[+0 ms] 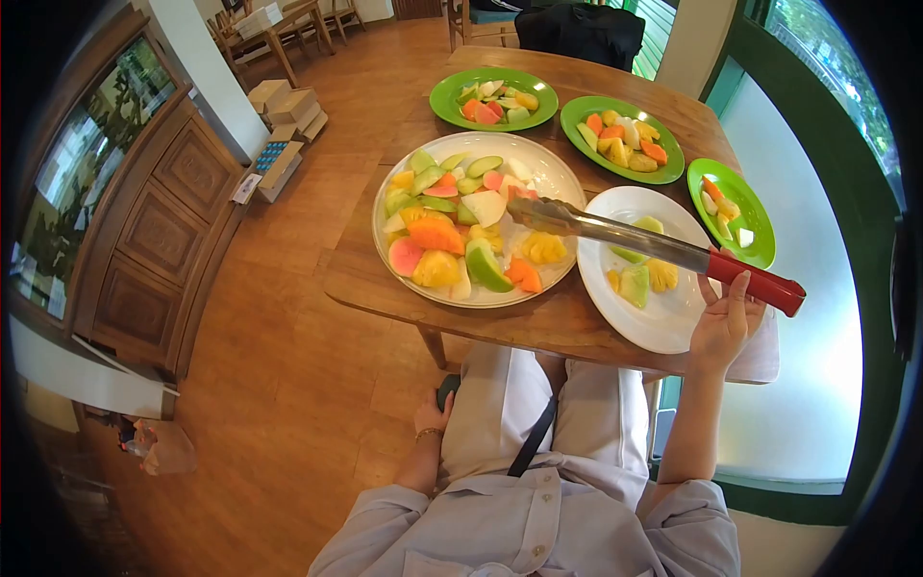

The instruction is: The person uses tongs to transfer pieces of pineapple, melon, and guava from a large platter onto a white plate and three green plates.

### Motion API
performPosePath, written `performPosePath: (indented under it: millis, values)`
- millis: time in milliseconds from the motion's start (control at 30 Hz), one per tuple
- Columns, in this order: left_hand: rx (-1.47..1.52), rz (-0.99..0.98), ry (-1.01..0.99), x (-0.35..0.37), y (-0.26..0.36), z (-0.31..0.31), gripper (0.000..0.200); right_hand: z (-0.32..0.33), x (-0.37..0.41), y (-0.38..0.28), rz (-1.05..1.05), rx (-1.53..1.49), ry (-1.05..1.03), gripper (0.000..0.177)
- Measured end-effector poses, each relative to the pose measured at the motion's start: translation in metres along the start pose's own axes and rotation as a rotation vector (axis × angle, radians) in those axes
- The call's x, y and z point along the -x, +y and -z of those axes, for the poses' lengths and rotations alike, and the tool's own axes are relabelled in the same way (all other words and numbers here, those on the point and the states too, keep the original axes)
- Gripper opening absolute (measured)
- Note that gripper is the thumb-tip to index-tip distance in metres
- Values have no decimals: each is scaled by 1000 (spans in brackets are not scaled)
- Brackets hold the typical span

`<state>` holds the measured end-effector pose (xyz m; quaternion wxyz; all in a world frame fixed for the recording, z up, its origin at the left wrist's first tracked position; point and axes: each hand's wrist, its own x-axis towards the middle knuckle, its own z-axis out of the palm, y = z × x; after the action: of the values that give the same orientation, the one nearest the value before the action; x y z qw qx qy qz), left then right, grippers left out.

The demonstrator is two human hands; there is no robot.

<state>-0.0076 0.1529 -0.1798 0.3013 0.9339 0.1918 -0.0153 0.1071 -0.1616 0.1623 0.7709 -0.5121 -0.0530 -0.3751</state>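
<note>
My right hand [728, 322] is closed around the red handle of metal tongs [635, 234]. The tongs reach left across the white plate [678, 332], which bears a few pieces of green and yellow fruit. Their tips overlap pink and white fruit pieces at the right of the large round plate [392, 274]. That plate is heaped with cut fruit, among it a green wedge [487, 266], an orange chunk [435, 234] and pineapple [436, 269]. Down beside my thigh, my left hand [433, 413] curls at a small dark object [447, 389], partly hidden by the leg.
Three green plates of cut fruit stand along the far and right sides of the wooden table: back left [439, 108], back middle [574, 108] and right [764, 252]. A window lies close on the right. Cardboard boxes [291, 106] and a wooden cabinet [159, 226] are at the left.
</note>
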Motion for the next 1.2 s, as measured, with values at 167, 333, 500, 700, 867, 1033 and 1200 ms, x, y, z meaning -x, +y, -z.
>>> performPosePath:
  millis: [167, 333, 500, 700, 867, 1033, 1200]
  values:
    - [-24, -8, -19, -1, 0, -1, 47, 15, 1, -9, 27, -38, 93, 28]
    - [-22, 44, -32, -1, 2, 1, 46, 53, 10, -35, 218, 25, 288, 32]
    - [-18, 11, -6, -1, 2, -2, 45, 79, 23, -59, 335, 165, 438, 33]
    - [-22, -22, 2, -1, 3, -1, 46, 87, 25, -66, 394, 352, 458, 35]
    - [-99, 18, -11, -1, 6, 1, 46, 89, 25, -73, 415, 256, 505, 36]
    - [-50, 4, -11, -2, 3, -1, 45, 84, 26, -82, 435, 273, 504, 39]
    - [-38, 0, 3, 0, 8, 5, 46, 70, 32, -80, 440, 150, 275, 41]
